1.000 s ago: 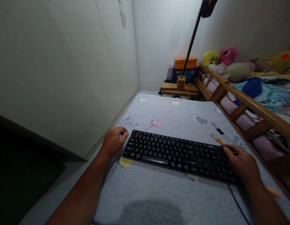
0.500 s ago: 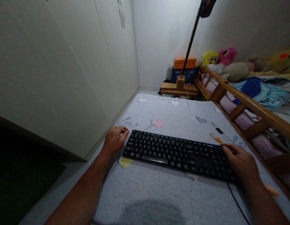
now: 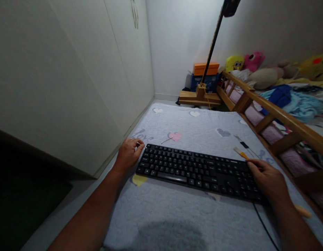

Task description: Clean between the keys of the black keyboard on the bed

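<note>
A black keyboard [image 3: 195, 169] lies across a pale blue blanket with heart prints [image 3: 182, 125] on the floor. My left hand [image 3: 128, 155] rests at the keyboard's left end, fingers closed in a pinch on a thin cotton swab [image 3: 140, 144] whose tip points at the top left keys. My right hand [image 3: 268, 181] lies over the keyboard's right end, fingers curled down on the keys and the far edge. Whether it holds anything is hidden.
A second swab [image 3: 167, 140] lies beside a pink heart. A small brush with an orange handle [image 3: 241, 153] and thin black tools [image 3: 244, 144] lie past the keyboard's right end. White cupboard doors [image 3: 80, 69] stand left, a wooden bed rail [image 3: 276, 115] right, a wooden stand [image 3: 200, 97] behind.
Almost nothing has moved. My left hand has shifted the swab slightly toward the keyboard's top left corner; my right hand stays on the right end.
</note>
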A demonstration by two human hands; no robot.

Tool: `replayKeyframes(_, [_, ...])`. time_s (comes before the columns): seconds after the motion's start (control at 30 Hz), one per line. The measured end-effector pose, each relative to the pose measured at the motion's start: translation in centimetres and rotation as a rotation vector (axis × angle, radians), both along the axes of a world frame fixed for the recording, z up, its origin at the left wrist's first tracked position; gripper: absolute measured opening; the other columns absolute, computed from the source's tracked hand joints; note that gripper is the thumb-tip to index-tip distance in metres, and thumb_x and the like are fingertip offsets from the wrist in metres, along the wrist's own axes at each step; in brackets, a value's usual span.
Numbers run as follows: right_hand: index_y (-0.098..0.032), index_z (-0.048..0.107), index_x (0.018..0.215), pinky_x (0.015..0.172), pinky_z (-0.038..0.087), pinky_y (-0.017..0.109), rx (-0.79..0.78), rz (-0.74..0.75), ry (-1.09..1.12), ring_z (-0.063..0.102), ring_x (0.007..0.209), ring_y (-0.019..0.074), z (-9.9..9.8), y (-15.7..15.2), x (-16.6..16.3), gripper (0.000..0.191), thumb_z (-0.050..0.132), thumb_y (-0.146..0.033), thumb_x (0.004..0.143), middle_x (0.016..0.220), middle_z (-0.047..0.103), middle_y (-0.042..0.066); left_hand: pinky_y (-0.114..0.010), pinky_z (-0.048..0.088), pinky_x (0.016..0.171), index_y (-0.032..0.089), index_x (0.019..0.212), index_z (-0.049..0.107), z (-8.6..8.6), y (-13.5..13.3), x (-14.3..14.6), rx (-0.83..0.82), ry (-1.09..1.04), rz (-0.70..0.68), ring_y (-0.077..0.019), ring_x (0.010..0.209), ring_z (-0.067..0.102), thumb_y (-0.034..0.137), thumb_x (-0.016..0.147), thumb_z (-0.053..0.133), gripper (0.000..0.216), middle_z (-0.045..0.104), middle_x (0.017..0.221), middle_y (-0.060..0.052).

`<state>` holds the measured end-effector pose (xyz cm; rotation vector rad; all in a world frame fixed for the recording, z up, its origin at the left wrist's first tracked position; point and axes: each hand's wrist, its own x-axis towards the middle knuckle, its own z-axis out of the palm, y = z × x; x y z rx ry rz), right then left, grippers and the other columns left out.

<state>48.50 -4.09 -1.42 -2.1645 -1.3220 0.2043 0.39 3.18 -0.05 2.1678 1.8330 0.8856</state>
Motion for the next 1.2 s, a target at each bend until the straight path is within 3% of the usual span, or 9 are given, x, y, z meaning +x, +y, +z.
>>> replayKeyframes(0.47, [-0.021,0.076,0.091,0.086,0.049,0.043,0.027,0.001,-0.001,0.067,0.093,0.0324,-0.2,-0.1,0.2,0.043,0.052,-0.053,0.074,0.099,0.075,0.012,-0.042,0.045,0.091,0.021,0.08,0.063,-0.1,-0.1,0.8,-0.003,-0.003,-0.062,-0.027,0.095,0.059,0.031,0.089,0.052,0.017,0.068,0.086,-0.007])
replayKeyframes(0.83, [-0.022,0.076,0.09,0.085,0.051,0.041,0.063,0.011,-0.015,0.067,0.085,0.0272,-0.7,0.0,0.5,0.04,0.054,-0.052,0.074,0.093,0.075,0.007,-0.04,0.046,0.086,0.021,0.078,0.062,0.3,-0.6,0.1,-0.017,0.022,-0.119,-0.0252,0.089,0.059,0.033,0.088,0.051,0.019,0.066,0.082,-0.006])
replayKeyframes(1.2, [-0.024,0.075,0.086,0.085,0.051,0.04,0.109,0.036,-0.048,0.067,0.087,0.0264,-1.2,0.1,0.9,0.036,0.054,-0.051,0.075,0.091,0.074,0.005,-0.038,0.048,0.084,0.022,0.078,0.064,0.5,-0.7,-0.2,-0.048,0.016,-0.09,-0.0242,0.087,0.061,0.035,0.085,0.052,0.02,0.067,0.081,-0.005])
